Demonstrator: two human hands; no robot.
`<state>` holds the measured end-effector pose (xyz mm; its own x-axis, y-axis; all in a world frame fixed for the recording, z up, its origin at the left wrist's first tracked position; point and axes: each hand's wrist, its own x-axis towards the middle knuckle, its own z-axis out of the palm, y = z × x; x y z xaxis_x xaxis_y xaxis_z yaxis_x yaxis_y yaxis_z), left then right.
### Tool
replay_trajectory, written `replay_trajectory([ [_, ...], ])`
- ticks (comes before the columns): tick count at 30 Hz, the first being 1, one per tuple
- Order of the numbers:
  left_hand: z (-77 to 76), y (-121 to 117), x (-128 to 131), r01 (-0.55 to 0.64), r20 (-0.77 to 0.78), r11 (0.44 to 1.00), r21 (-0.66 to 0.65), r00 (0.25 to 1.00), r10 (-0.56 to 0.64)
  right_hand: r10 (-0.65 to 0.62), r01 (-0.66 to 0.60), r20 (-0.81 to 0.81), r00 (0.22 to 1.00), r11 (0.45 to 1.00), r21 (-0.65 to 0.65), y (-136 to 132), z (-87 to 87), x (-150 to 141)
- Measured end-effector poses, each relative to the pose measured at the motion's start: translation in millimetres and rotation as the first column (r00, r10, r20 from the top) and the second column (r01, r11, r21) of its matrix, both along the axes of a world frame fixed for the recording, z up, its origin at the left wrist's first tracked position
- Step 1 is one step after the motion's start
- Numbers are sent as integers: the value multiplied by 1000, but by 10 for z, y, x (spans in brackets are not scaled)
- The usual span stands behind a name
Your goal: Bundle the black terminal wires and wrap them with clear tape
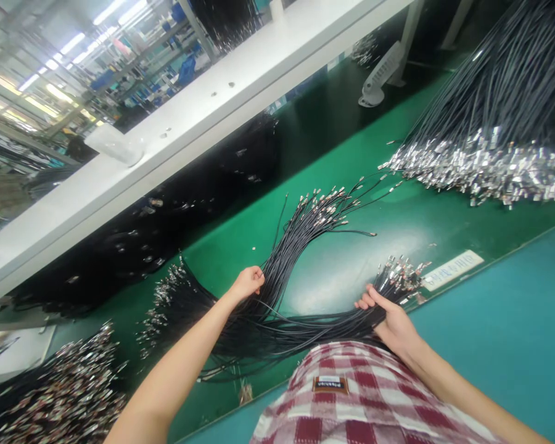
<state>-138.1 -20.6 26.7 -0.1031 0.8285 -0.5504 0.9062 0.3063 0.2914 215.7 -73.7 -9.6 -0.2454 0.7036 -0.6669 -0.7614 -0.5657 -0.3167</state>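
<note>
My left hand is closed in a pinch above the middle of the green bench, at the edge of a loose bundle of thin black cables. A single cable seems to run from its fingertips, though the grip itself is partly hidden. That bundle fans out toward the back right and ends in small metal connectors. Lower right, my right hand is wrapped round another bundle of black cables, just below its silvery connector ends. The held bundle stretches left across the bench front, under my left wrist.
A large pile of black cables with metal ends lies back right. More connector ends are heaped at the lower left and beside my left forearm. A white shelf beam crosses above the green bench. A white label sits at the front edge.
</note>
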Motion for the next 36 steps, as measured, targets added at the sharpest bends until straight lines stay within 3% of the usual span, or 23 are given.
replay_trajectory([
  [2, -24, -49, 60, 16, -21, 995, 96, 1000, -14, 116, -110, -41, 992, 986, 125, -55, 105, 27],
  [5, -53, -141, 252, 214, -94, 937, 274, 976, -196, 337, -290, -76, 938, 887, 360, -130, 302, 50],
  [7, -96, -216, 416, 322, -137, 930, 175, 944, -301, 435, -358, -71, 898, 814, 458, -159, 413, 48],
  [10, -221, -357, 642, 271, -266, 960, -65, 923, -278, 453, -365, -57, 890, 779, 509, -187, 499, 38],
  [14, -393, -591, 833, 173, -401, 982, -74, 897, -188, 411, -337, -30, 911, 786, 518, -246, 498, 43],
  [19, -477, -825, 953, 109, -515, 989, 96, 856, -45, 408, -350, -8, 913, 793, 499, -329, 486, 54],
  [24, -494, -797, 1041, -61, -406, 994, 89, 909, 92, 342, -299, -10, 940, 835, 461, -384, 483, 68],
  [30, -471, -906, 1165, 129, -179, 981, -144, 972, -154, 334, -282, -33, 942, 840, 464, -411, 427, 71],
  [33, -515, -716, 1376, 200, -179, 979, -46, 962, -205, 299, -248, -42, 953, 854, 457, -397, 377, 69],
  [36, -623, -252, 1723, 190, -195, 966, 174, 968, -155, 259, -217, -37, 965, 873, 437, -378, 334, 72],
])
